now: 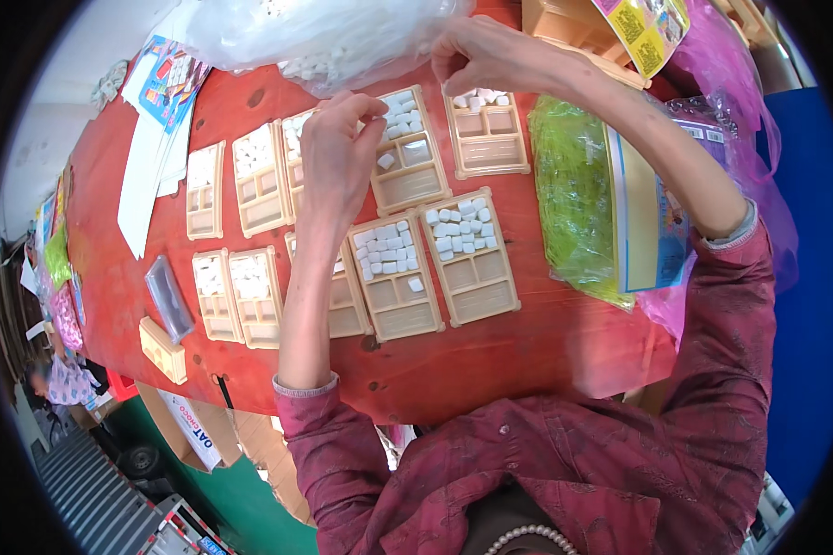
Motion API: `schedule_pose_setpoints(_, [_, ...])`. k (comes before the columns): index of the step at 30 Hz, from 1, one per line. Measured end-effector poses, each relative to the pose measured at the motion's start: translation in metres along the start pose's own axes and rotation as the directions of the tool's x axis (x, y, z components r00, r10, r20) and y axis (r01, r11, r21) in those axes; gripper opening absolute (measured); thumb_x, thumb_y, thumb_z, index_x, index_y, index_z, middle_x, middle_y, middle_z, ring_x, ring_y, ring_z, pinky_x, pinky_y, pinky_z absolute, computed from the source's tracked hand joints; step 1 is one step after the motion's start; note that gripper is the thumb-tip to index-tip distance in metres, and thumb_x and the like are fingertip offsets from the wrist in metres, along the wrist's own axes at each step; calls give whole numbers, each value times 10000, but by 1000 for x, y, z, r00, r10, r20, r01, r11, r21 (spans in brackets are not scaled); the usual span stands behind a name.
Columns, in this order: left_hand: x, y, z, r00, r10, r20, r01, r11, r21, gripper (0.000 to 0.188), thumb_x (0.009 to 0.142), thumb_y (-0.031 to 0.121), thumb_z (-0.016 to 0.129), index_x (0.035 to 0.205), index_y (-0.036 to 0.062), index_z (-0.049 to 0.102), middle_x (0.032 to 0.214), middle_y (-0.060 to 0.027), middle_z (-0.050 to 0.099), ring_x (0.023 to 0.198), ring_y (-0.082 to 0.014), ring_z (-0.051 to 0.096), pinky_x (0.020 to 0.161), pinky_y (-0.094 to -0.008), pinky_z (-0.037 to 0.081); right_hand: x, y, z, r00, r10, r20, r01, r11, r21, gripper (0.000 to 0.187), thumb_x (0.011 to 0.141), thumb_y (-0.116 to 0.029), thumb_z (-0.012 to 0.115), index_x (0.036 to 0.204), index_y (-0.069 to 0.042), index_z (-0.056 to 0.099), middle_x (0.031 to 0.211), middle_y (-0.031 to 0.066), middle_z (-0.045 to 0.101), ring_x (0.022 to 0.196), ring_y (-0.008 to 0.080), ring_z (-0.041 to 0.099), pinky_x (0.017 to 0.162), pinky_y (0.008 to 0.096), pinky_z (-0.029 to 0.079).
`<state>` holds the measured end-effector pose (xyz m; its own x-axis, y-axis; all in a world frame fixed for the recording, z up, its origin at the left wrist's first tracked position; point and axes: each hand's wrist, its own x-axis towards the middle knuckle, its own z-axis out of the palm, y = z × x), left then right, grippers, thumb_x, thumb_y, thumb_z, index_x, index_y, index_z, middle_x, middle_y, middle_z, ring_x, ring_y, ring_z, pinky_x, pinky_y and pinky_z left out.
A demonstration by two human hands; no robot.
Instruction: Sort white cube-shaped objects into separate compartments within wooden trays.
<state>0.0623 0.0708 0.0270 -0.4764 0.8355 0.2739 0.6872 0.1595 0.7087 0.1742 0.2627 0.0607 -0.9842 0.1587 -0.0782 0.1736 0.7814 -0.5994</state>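
My left hand hovers over the back row of beige compartment trays, its thumb and fingers pinched together; whatever is between them is too small to make out. Beside its fingertips, a tray has small white blocks packed in its far section and a loose one in a small compartment. My right hand reaches to the far end of the rightmost back tray, fingers curled down by its white blocks; its grip is hidden. In the front row, two trays hold more blocks, and my left forearm partly covers another.
A clear plastic bag of white pieces lies at the back. Printed sheets and a clear plastic case are on the left. Green plastic packets, a pink bag and beige trays crowd the right of the red table.
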Motion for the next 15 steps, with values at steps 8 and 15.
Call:
schedule_pose_setpoints(8, [7, 14, 32, 984, 159, 83, -157, 987, -33, 87, 769, 4, 641, 852, -22, 639, 745, -80, 617, 652, -155, 590, 601, -284, 457, -36, 14, -10, 996, 84, -5, -83, 963, -256, 167, 755, -82, 660, 893, -21, 590, 828, 98, 551, 852, 253, 539, 777, 355, 441])
schedule_pose_setpoints(15, [19, 23, 71, 965, 252, 68, -255, 966, 52, 123, 740, 32, 659, 857, -6, 657, 770, -118, 608, 707, -257, 601, 655, -362, 473, -37, 30, 10, 996, 26, -81, -48, 961, -274, 155, 760, -63, 647, 908, -43, 605, 839, 113, 585, 867, 278, 546, 783, 386, 445])
